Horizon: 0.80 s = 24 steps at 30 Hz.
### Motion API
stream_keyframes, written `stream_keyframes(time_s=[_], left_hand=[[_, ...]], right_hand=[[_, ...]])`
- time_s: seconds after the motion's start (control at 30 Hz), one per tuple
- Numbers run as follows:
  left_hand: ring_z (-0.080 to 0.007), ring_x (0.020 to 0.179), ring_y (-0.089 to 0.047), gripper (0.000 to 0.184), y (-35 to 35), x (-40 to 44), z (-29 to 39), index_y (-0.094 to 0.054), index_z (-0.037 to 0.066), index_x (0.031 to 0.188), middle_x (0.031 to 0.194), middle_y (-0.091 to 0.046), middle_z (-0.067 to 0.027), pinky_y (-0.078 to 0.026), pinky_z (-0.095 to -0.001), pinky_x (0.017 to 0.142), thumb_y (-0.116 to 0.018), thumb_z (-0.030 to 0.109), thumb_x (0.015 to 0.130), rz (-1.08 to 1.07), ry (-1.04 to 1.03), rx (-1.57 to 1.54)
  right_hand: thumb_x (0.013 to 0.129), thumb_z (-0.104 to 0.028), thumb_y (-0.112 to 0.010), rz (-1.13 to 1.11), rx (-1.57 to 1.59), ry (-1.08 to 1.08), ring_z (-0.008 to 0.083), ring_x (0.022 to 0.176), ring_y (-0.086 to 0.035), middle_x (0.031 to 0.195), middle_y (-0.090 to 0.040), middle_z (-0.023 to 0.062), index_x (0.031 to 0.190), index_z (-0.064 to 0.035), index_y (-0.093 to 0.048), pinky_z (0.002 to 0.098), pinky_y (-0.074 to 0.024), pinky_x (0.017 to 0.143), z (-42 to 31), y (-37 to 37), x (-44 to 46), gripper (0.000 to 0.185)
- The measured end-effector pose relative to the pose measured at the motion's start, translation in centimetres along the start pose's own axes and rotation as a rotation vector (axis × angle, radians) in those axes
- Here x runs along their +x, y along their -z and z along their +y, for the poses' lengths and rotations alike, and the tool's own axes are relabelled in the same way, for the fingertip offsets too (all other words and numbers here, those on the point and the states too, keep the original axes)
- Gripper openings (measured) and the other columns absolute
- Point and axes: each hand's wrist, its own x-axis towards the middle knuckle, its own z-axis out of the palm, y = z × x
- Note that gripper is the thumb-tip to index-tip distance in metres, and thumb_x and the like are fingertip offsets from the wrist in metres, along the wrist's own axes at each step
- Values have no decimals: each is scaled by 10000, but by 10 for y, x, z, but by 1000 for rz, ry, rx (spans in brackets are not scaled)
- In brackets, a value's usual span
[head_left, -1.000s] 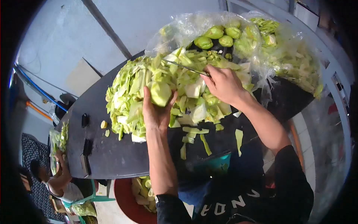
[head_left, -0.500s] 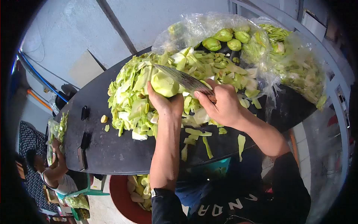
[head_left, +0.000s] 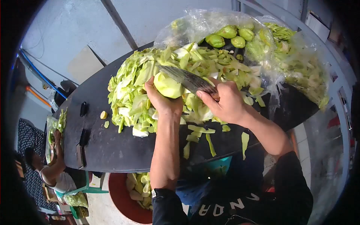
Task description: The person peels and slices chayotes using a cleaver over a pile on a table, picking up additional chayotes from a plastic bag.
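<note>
A peeled pale-green chayote (head_left: 167,85) rests in my left hand (head_left: 165,103), with the fingers and thumb curled around it. My right hand (head_left: 228,102) grips a wide-bladed knife (head_left: 183,78) by its handle. The blade slants up and left along the chayote's upper right side; whether its edge cuts in, I cannot tell. Beneath and behind both hands spreads a big heap of green peels and slices (head_left: 129,90). Beyond the heap lie several unpeeled chayotes (head_left: 215,40).
Clear plastic bags (head_left: 300,71) of green pieces sit at the right of the dark table (head_left: 112,150). Below its front edge stands a red tub (head_left: 116,195) with chayote pieces. At far left another person (head_left: 56,172) handles greens. Two dark-handled tools (head_left: 83,138) lie nearby.
The knife blade has turned slightly, showing more of its flat side, and sits a little closer over the chayote. The whole view has shifted slightly.
</note>
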Motion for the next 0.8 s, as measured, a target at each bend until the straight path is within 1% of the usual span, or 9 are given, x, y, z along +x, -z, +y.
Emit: stream_keyframes(time_s=[0.07, 0.23, 0.3, 0.4, 0.47, 0.57, 0.7, 0.77, 0.8], left_hand=[[-235, 1021, -610, 445, -4, 0, -5, -584, 82, 1126, 1099, -654, -61, -472, -417, 916, -362, 425, 950, 85, -37, -26], [-230, 987, -621, 429, -4, -2, -8, -580, 78, 1110, 1060, -653, -60, -483, -413, 896, -360, 409, 948, 26, -84, 19], [-228, 982, -621, 429, -6, -6, -8, -574, 74, 1113, 1050, -652, -63, -488, -417, 888, -355, 405, 951, 12, -47, -33], [-225, 958, -624, 404, -6, -9, -18, -567, 68, 1107, 1031, -649, -67, -503, -417, 863, -364, 383, 957, 36, -29, -79], [-224, 939, -627, 379, -4, -6, -21, -566, 67, 1097, 1023, -648, -70, -512, -412, 845, -377, 365, 959, 73, -55, -73], [-211, 841, -634, 271, -2, -9, -11, -564, 46, 1042, 952, -623, -77, -543, -358, 713, -471, 283, 949, 118, -212, 174], [-207, 802, -620, 255, -2, -8, -11, -577, 18, 980, 924, -599, -89, -542, -347, 692, -462, 245, 957, 104, -327, 242], [-202, 792, -617, 256, 1, -7, -9, -581, 15, 966, 909, -599, -89, -540, -342, 685, -459, 240, 957, 57, -375, 329], [-196, 783, -614, 257, -4, -10, -6, -585, 12, 953, 894, -599, -89, -538, -337, 678, -457, 234, 958, 7, -426, 416]], right_hand=[[909, -98, -626, 4, 38, 36, 246, 475, -581, 570, -555, 167, 859, 37, -545, 355, -417, 468, -1, -4, -2, 165], [910, -97, -625, -4, 49, 14, 237, 471, -571, 570, -558, 160, 875, 43, -554, 355, -418, 471, 10, -9, -3, 161], [911, -98, -624, -6, 52, -12, 236, 471, -570, 567, -558, 159, 882, 43, -559, 356, -418, 473, 10, -13, -3, 158], [912, -99, -625, 64, 41, 100, 226, 472, -561, 565, -562, 156, 898, 40, -571, 358, -418, 475, 15, -18, -1, 150], [901, -96, -635, 12, 117, 5, 223, 472, -551, 570, -571, 159, 901, 38, -571, 366, -424, 483, 12, -10, 2, 148], [883, -98, -650, -96, 29, -71, 206, 473, -546, 574, -578, 156, 900, 40, -578, 364, -429, 490, 8, -2, 7, 157], [866, -100, -665, -12, 81, 17, 200, 468, -539, 570, -574, 149, 890, 39, -585, 364, -431, 494, 11, -2, 6, 162], [857, -103, -675, -148, 14, -111, 200, 476, -544, 574, -581, 140, 884, 36, -594, 363, -436, 498, 5, 9, 7, 163], [857, -103, -675, -146, 14, -111, 200, 476, -544, 574, -581, 140, 884, 36, -594, 363, -436, 498, 7, 7, 6, 163]])
